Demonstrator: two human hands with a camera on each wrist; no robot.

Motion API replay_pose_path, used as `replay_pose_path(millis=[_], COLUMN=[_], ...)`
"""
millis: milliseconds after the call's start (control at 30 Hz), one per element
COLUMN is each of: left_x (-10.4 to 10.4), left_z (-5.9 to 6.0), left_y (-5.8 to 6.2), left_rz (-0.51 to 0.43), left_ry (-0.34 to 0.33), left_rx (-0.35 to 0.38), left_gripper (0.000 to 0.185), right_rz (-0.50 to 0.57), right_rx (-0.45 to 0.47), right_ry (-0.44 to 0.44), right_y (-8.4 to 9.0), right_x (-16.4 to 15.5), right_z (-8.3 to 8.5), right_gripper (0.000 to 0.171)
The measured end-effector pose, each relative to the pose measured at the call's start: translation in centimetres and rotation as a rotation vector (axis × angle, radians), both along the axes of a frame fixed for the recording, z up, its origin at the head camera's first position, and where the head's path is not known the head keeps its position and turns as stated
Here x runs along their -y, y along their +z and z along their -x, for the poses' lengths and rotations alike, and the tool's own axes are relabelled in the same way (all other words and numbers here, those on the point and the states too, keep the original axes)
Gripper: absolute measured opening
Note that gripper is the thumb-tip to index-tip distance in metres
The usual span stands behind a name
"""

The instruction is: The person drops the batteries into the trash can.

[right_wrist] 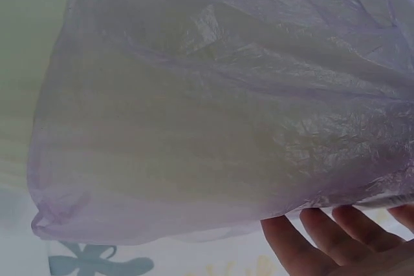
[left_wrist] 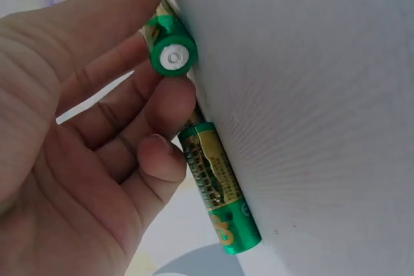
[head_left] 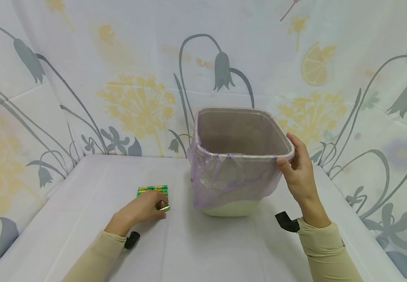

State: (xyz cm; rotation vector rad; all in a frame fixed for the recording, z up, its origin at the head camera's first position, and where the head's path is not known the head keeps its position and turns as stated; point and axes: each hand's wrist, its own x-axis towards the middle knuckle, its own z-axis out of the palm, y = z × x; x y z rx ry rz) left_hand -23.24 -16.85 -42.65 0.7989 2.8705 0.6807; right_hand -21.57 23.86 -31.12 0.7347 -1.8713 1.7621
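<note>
Floral cloth (head_left: 136,78) hung as a backdrop behind the white table (head_left: 203,250) and on both sides of it, with grey bell flowers and yellow blooms printed on it. Near the middle of the table stood a pale waste bin (head_left: 233,209), lined with a thin purple bag (head_left: 224,180) whose edge was folded over the rim and hung down the outside in wrinkles. The bin stood between the two hands, to the right of the batteries.

The batteries (head_left: 152,190) were green and gold, lying side by side in a small row on the table, left of the bin. The left hand (head_left: 143,209) rested on the table just at this row, and its fingertips pinched one battery (left_wrist: 173,54). In the left wrist view its white round end faced the camera, and a second battery (left_wrist: 220,192) lay beside the fingers on the cloth.

The right hand (head_left: 296,168) held the bin's right rim, thumb on the front and fingers curled over the edge, on top of the bag. In the right wrist view only the fingertips (right_wrist: 323,237) showed below the bag.
</note>
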Motion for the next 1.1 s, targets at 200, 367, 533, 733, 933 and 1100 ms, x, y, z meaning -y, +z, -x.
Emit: replay_pose_path(millis=[200, 367, 533, 733, 933, 1100], left_x=[-0.25, -0.52, -0.55, -0.59, -0.53, -0.50], left_z=[-0.28, -0.38, -0.30, -0.35, -0.50, -0.49], left_y=[0.16, 0.24, 0.12, 0.19, 0.30, 0.25], left_rz=[-0.007, -0.010, -0.019, -0.026, -0.027, -0.028], left_ry=[0.009, -0.007, -0.037, -0.044, -0.049, -0.052], left_rx=[0.051, 0.055, 0.054, 0.049, 0.041, 0.027], left_gripper=[0.030, 0.030, 0.025, 0.021, 0.020, 0.020], right_rz=[0.012, 0.010, 0.000, 0.010, 0.031, 0.006], right_rx=[-0.009, -0.008, 0.003, 0.013, 0.016, 0.005], right_ry=[0.002, -0.002, -0.014, -0.012, -0.035, -0.078], right_y=[0.02, 0.05, 0.07, 0.03, -0.02, 0.00], right_x=[0.03, 0.01, 0.08, 0.13, 0.22, 0.18], right_z=[0.04, 0.05, 0.01, 0.17, 0.39, 0.22], right_gripper=[0.065, 0.065, 0.065, 0.065, 0.065, 0.063])
